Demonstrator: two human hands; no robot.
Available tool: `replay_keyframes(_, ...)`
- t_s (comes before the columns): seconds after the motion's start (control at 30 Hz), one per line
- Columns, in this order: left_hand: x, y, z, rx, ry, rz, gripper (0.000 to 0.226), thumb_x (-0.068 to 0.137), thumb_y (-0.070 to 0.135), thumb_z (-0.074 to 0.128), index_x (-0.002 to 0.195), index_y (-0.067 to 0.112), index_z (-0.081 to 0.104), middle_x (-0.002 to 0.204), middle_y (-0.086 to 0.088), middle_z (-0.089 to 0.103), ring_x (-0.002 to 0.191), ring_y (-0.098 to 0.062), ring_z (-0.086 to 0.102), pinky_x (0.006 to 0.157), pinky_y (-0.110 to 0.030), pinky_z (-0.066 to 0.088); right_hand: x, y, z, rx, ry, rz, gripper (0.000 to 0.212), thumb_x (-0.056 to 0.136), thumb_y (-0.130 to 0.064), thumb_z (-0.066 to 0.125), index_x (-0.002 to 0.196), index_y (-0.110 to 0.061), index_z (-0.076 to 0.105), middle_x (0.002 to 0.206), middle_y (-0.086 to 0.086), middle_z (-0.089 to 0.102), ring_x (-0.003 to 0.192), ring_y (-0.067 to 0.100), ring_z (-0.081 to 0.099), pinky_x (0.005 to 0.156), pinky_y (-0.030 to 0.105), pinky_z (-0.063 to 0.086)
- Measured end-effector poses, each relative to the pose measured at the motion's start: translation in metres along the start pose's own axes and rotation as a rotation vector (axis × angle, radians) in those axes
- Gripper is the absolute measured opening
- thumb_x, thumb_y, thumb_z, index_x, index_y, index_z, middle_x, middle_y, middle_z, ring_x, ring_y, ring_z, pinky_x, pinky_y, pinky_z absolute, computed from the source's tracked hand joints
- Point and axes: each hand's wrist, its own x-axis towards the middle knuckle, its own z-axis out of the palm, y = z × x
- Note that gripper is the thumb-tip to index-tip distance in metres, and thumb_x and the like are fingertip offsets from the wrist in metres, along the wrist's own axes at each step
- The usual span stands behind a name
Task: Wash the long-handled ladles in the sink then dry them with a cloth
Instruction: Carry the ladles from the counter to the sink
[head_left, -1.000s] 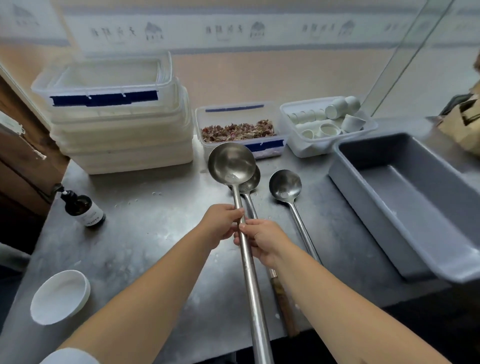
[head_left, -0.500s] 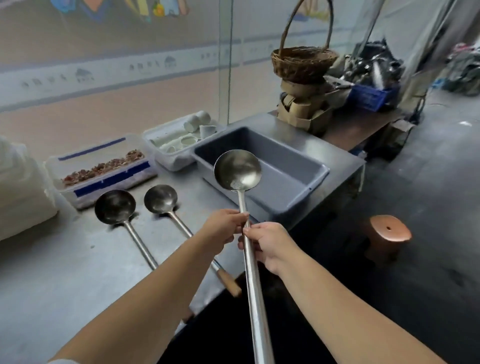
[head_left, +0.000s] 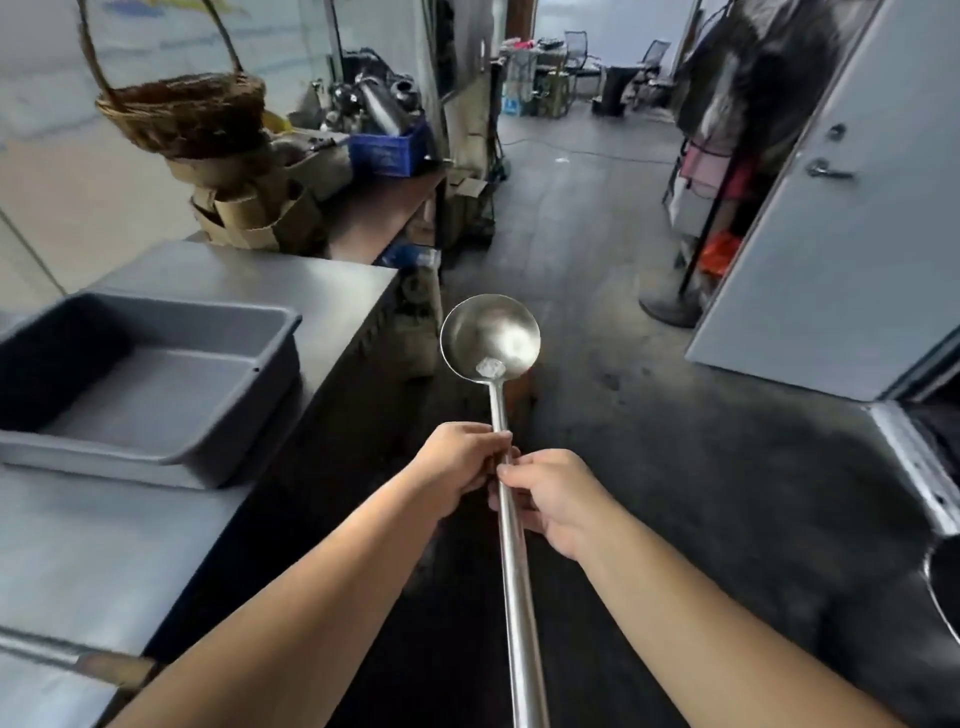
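Both hands grasp one long-handled steel ladle (head_left: 511, 499), held out in front of the person over the dark floor (head_left: 675, 467), clear of the counter (head_left: 104, 545). The left hand (head_left: 457, 462) curls round the shaft from the left, just below the bowl's neck; the right hand (head_left: 553, 501) pinches the shaft from the right, touching the left hand and set slightly nearer the body. The ladle's bowl faces up and points away from the person, and a small bright patch sits at its base where the shaft joins. The shaft runs down between the forearms and out of the bottom edge of the view. The steel counter lies to the left, with a grey plastic tub (head_left: 156, 395) sitting on it near its corner. At the lower left edge, a wooden-ended handle (head_left: 114, 670) of another utensil lies on the counter, blurred. Beyond the counter's far end stands a wicker basket (head_left: 182, 114) on top of stacked brown paper containers (head_left: 254, 213). Behind these is a blue crate (head_left: 387, 148) with metal ware in it. A pale door (head_left: 810, 218) stands open on the right. A dark round rim (head_left: 943, 582) shows at the right edge; what it belongs to cannot be told.
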Motion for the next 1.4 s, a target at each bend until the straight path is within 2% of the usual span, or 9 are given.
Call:
replay_keyframes(0.2, 0.03, 0.006, 0.126, 0.059, -0.217, -0.095, 0.012, 0.088, 0.01, 0.065, 0.08, 0.002, 0.07, 0.059, -0.003, 0.067, 0.041, -0.011, 0.054, 0.038, -0.018, 0.041, -0.027, 0.006, -0.114, 0.094, 0.243, -0.013, 0.006, 0.089, -0.002, 0.062, 0.087, 0.001, 0.066, 0.067, 0.011, 0.069, 0.062, 0.022, 0.07, 0.051, 0.026, 0.053)
replay_keyframes(0.3, 0.043, 0.007, 0.19, 0.114, -0.354, -0.12, 0.015, 0.085, 0.008, 0.066, 0.088, -0.007, 0.069, 0.063, -0.012, 0.065, 0.047, -0.02, 0.056, 0.044, -0.024, 0.046, -0.041, 0.01, -0.168, 0.193, 0.346, -0.02, 0.008, 0.089, 0.001, 0.061, 0.082, 0.0, 0.065, 0.065, 0.011, 0.068, 0.059, 0.022, 0.068, 0.051, 0.026, 0.053)
replay_keyframes(0.6, 0.08, 0.01, 0.369, 0.245, -0.791, -0.195, 0.013, 0.089, 0.002, 0.06, 0.081, -0.007, 0.062, 0.05, -0.013, 0.056, 0.037, -0.022, 0.048, 0.04, -0.029, 0.044, -0.062, 0.014, -0.31, 0.431, 0.675, -0.068, 0.017, 0.091, 0.004, 0.055, 0.078, 0.001, 0.065, 0.062, 0.01, 0.066, 0.055, 0.019, 0.065, 0.05, 0.024, 0.054)
replay_keyframes(0.8, 0.093, 0.015, 0.477, 0.397, -1.008, -0.143, 0.019, 0.089, 0.007, 0.064, 0.082, -0.011, 0.065, 0.066, -0.024, 0.059, 0.044, -0.027, 0.053, 0.051, -0.034, 0.045, -0.079, 0.016, -0.388, 0.566, 0.877, -0.101, 0.015, 0.091, 0.0, 0.056, 0.08, 0.0, 0.067, 0.065, 0.01, 0.069, 0.055, 0.019, 0.065, 0.052, 0.026, 0.054)
replay_keyframes(0.9, 0.083, 0.012, 0.53, 0.434, -1.103, -0.157, 0.02, 0.089, 0.005, 0.063, 0.09, -0.015, 0.063, 0.061, -0.02, 0.06, 0.041, -0.024, 0.056, 0.043, -0.029, 0.049, -0.099, 0.02, -0.422, 0.621, 1.022, -0.11, 0.014, 0.088, 0.001, 0.059, 0.098, 0.009, 0.064, 0.078, 0.02, 0.067, 0.062, 0.026, 0.065, 0.055, 0.031, 0.053)
replay_keyframes(1.0, 0.065, 0.004, 0.578, 0.488, -1.184, -0.159, 0.017, 0.09, 0.004, 0.062, 0.089, -0.013, 0.065, 0.054, -0.014, 0.06, 0.034, -0.016, 0.054, 0.035, -0.021, 0.044, -0.124, 0.031, -0.452, 0.687, 1.113, -0.103, 0.028, 0.088, -0.002, 0.061, 0.111, 0.012, 0.06, 0.093, 0.025, 0.067, 0.078, 0.033, 0.064, 0.075, 0.042, 0.052)
replay_keyframes(1.23, -0.003, -0.038, 0.684, 0.596, -1.37, -0.163, 0.018, 0.088, 0.01, 0.063, 0.076, -0.001, 0.07, 0.054, -0.015, 0.061, 0.04, -0.021, 0.054, 0.045, -0.027, 0.038, -0.203, 0.086, -0.527, 0.801, 1.253, -0.14, 0.014, 0.088, -0.007, 0.062, 0.092, 0.004, 0.069, 0.072, 0.016, 0.072, 0.061, 0.024, 0.071, 0.056, 0.032, 0.057)
replay_keyframes(1.33, -0.033, -0.061, 0.726, 0.611, -1.37, -0.189, 0.018, 0.088, 0.008, 0.062, 0.073, 0.005, 0.072, 0.075, -0.02, 0.063, 0.064, -0.027, 0.058, 0.065, -0.033, 0.04, -0.236, 0.11, -0.559, 0.821, 1.29, -0.127, 0.014, 0.088, -0.009, 0.062, 0.091, 0.001, 0.071, 0.079, 0.016, 0.074, 0.07, 0.026, 0.072, 0.075, 0.042, 0.059)
replay_keyframes(1.4, -0.059, -0.079, 0.762, 0.618, -1.401, -0.2, 0.023, 0.088, 0.005, 0.061, 0.068, 0.007, 0.072, 0.071, -0.017, 0.064, 0.057, -0.024, 0.059, 0.056, -0.025, 0.046, -0.265, 0.126, -0.584, 0.834, 1.306, -0.118, 0.014, 0.089, -0.008, 0.06, 0.086, -0.001, 0.072, 0.08, 0.017, 0.074, 0.071, 0.027, 0.071, 0.081, 0.043, 0.055)
